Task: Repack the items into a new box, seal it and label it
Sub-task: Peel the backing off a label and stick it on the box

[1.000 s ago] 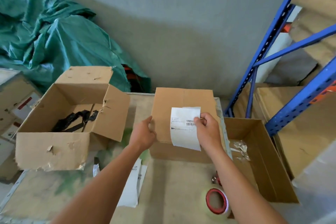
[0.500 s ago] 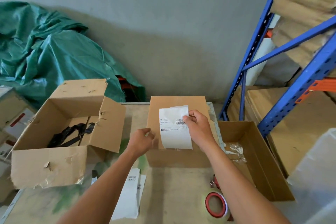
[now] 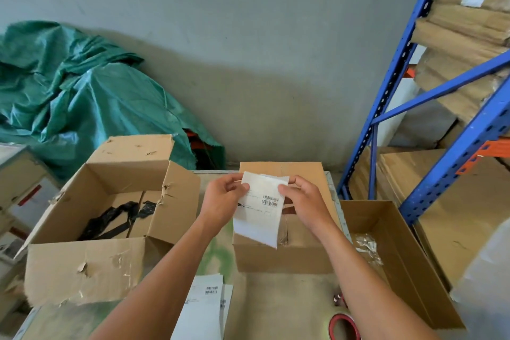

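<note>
A closed brown cardboard box (image 3: 306, 254) stands on the table in front of me. Above its top I hold a white shipping label (image 3: 259, 218) with barcodes, lifted clear of the box. My left hand (image 3: 223, 199) pinches the label's upper left corner. My right hand (image 3: 303, 201) pinches its upper right corner. The label's lower part hangs down over the box's front edge.
A worn open box (image 3: 82, 270) with black straps inside sits at the left. More white labels (image 3: 204, 309) lie on the table near me. A tape roll (image 3: 343, 327) lies at the lower right. An open box (image 3: 400, 262) stands beside the table, under blue shelving (image 3: 441, 146).
The label has been lifted off the box top. My left hand left the box's side and now pinches the label's left corner. The camera tilted up a little.
</note>
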`<state>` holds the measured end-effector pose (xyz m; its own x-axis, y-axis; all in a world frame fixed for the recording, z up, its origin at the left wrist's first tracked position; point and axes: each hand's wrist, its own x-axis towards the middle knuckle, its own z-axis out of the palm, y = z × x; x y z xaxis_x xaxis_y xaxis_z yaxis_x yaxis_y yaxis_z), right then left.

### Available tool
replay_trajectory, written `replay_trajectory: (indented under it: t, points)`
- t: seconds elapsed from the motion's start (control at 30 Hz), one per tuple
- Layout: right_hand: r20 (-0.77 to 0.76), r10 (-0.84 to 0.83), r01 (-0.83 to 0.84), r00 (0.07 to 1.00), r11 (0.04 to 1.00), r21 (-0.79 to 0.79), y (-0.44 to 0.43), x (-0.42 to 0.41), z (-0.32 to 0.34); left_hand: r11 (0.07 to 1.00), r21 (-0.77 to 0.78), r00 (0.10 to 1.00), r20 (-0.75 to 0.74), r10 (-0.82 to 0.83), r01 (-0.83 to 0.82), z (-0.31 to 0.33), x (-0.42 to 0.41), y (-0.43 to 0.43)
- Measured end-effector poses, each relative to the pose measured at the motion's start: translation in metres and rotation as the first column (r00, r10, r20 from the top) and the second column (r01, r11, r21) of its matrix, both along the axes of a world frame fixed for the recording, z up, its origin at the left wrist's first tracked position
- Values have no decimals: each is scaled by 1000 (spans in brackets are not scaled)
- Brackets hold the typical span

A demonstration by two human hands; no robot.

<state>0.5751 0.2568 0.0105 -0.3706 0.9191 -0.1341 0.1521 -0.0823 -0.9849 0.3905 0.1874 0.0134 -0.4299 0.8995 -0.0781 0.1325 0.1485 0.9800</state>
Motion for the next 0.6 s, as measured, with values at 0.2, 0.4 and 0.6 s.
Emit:
replay_trajectory:
  t: [0.2, 0.4, 0.6]
  points:
    - [-27, 158, -159, 987, 985, -64, 17, 3, 34, 988, 6, 980, -130, -151, 153, 18, -16, 5]
    - [-57, 271, -277, 961, 942, -188, 21, 3, 51, 990, 3, 959, -249, -136, 142, 33, -18, 17]
    - [-141, 128, -156, 982, 967, -204, 20, 1, 48, 991, 87, 960, -254, 118, -99, 45, 10, 9]
